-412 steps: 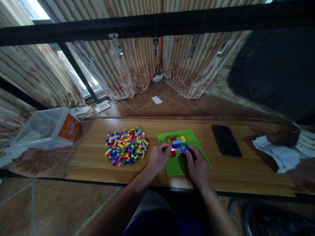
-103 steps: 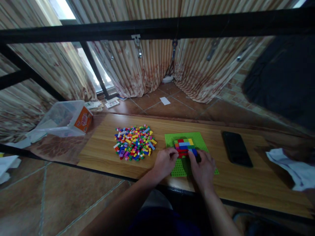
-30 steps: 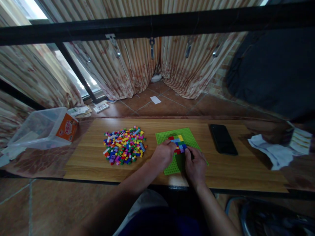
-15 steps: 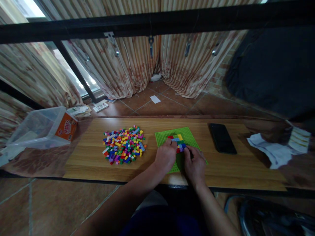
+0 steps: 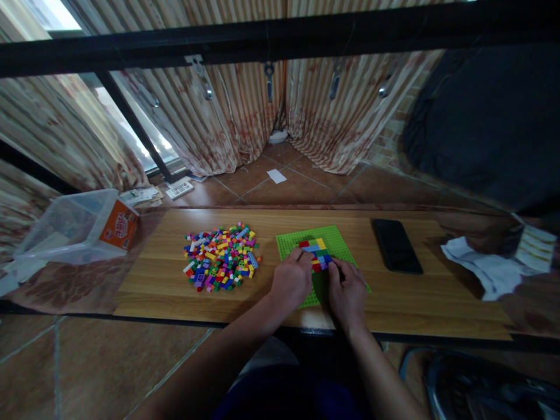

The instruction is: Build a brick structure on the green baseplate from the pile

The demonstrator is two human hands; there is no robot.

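A green studded baseplate [image 5: 339, 243] lies on the wooden board, partly covered by my hands. On its middle sits a block of joined toy bricks [image 5: 321, 254] in red, yellow, blue, green and purple. My left hand [image 5: 292, 279] is closed, its bent fingers pressed to the left side of the block. At the lower right corner, my right hand [image 5: 349, 291] grips the block's edge between thumb and fingers. Its fingertips are partly hidden. A pile of loose toy bricks [image 5: 223, 256] in many colours lies to the left of the baseplate.
Right of the baseplate lies a black phone [image 5: 396, 246], with crumpled white paper [image 5: 481, 265] farther right. A clear plastic tub [image 5: 72, 224] with an orange label stands at the left. A dark metal bar [image 5: 280, 44] crosses above the far side.
My left hand has drawn back slightly to the left along the block. My right hand stays at the block's right corner. The view has shifted a little.
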